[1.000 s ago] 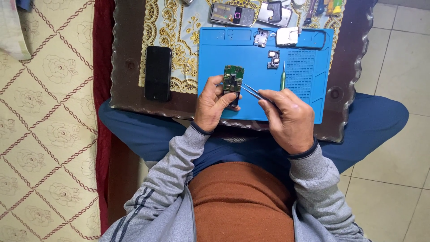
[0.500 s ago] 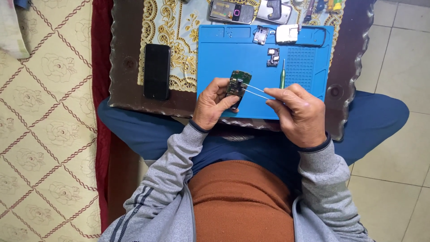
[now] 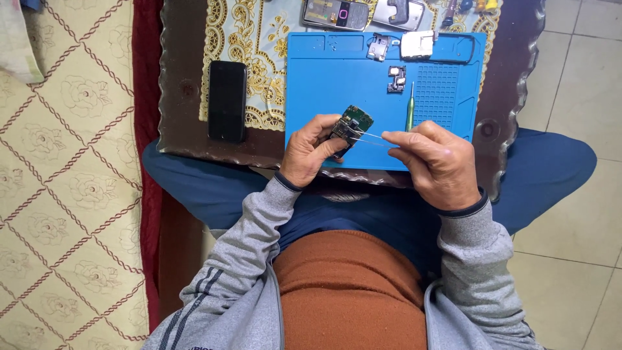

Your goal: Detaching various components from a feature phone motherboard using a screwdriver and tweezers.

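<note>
Circuit board [image 3: 353, 123], small and green, sits just above the near edge of the blue mat [image 3: 337, 78]. My left hand [image 3: 311, 152] pinches its edges; it looks light, stiff, fragile. My right hand [image 3: 437, 162] closes thin tweezers [image 3: 369, 137] onto it.

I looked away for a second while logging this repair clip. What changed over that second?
The right hand slid right, drawing the tweezers back so only their tips reach the circuit board. The left hand kept holding the board; the black phone and green screwdriver stayed put.
</note>
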